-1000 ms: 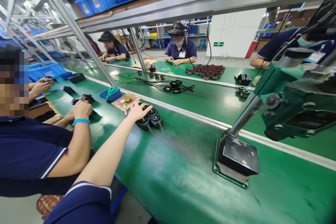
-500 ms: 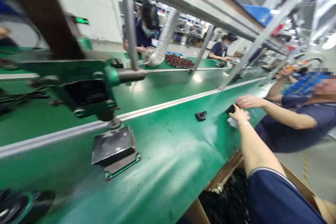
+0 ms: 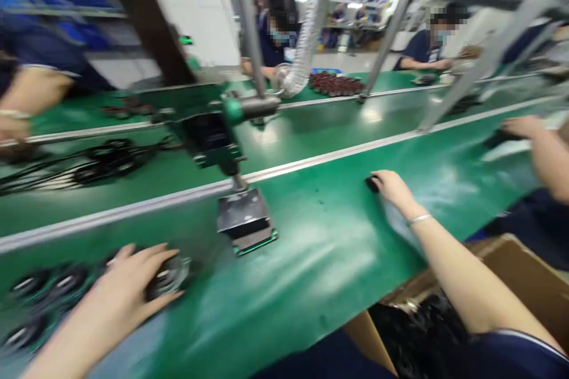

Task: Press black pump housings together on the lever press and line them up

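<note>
My left hand [image 3: 128,284] reaches over the lower left of the green bench, its thumb and fingers curved around a round black part [image 3: 165,278] with a silvery middle. Beside that hand lie several similar round black parts [image 3: 66,281], blurred by motion. At the right, my right hand [image 3: 393,189] has its fingers closed on a small black part [image 3: 372,183] at the bench surface; the fingers hide much of it. Between my hands stands a bench press [image 3: 208,130] above a dark metal block [image 3: 244,213].
A cardboard box [image 3: 524,272] of black pieces stands below the front edge. A co-worker's hand [image 3: 524,127] touches a dark object at the right. Black cables [image 3: 111,160] lie behind the rail [image 3: 311,160]. Slanted metal posts [image 3: 391,47] rise beyond.
My left hand has come into view and taken hold of a round black part. My right hand has left the black object by the co-worker's hands and closed on the small black part. The view has turned.
</note>
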Action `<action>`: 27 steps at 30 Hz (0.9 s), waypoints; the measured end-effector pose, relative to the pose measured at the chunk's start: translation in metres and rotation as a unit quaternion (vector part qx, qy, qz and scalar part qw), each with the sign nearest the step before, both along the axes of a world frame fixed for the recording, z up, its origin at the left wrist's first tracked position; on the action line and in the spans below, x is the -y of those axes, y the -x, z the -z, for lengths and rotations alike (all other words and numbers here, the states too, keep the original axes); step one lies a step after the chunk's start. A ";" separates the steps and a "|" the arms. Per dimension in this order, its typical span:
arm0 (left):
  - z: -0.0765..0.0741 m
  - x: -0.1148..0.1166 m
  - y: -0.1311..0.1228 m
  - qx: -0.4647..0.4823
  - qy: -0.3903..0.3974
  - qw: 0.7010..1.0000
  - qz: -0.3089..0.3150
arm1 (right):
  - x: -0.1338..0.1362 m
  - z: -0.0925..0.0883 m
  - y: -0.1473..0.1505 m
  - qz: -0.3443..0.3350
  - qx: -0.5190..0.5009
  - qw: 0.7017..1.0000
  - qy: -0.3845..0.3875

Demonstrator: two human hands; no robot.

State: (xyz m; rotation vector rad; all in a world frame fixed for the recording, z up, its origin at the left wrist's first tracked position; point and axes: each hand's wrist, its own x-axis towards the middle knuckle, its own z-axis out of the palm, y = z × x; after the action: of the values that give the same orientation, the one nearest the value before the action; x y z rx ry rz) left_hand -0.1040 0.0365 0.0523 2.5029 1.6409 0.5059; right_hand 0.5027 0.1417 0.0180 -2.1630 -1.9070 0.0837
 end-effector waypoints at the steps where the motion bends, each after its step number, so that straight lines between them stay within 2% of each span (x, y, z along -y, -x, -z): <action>1: -0.002 0.012 -0.010 0.004 0.040 0.999 0.011 | 0.001 0.005 0.007 -0.017 -0.007 1.000 -0.006; 3: 0.000 0.030 -0.035 0.048 0.118 0.991 0.039 | 0.005 0.016 0.018 -0.053 -0.017 0.998 -0.028; 5: 0.005 0.039 -0.062 0.114 0.171 0.978 0.032 | 0.016 0.025 0.027 -0.095 -0.021 0.994 -0.057; 8: 0.016 0.045 -0.096 0.204 0.198 0.958 0.041 | 0.042 0.034 0.039 -0.142 -0.017 0.986 -0.089; 12: 0.031 0.044 -0.124 0.288 0.204 0.933 0.063 | 0.071 0.032 0.051 -0.152 -0.003 0.982 -0.115; 15: 0.043 0.045 -0.138 0.330 0.203 0.921 0.047 | 0.082 0.023 0.061 -0.166 -0.007 0.978 -0.125; 18: 0.053 0.051 -0.147 0.388 0.200 0.900 -0.004 | 0.092 0.018 0.082 -0.185 -0.022 0.974 -0.132; 22: 0.063 0.061 -0.153 0.454 0.215 0.863 -0.055 | 0.110 0.026 0.129 -0.220 -0.050 0.964 -0.141; 27: 0.068 0.063 -0.152 0.460 0.205 0.863 -0.044 | 0.128 0.036 0.173 -0.286 -0.086 0.948 -0.110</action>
State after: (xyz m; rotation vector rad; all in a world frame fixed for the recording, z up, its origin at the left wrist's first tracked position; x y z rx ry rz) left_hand 0.0482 -0.0261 -0.0160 1.4777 1.2613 1.0208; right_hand 0.3295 0.0132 -0.0184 -1.3622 -2.2497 0.1519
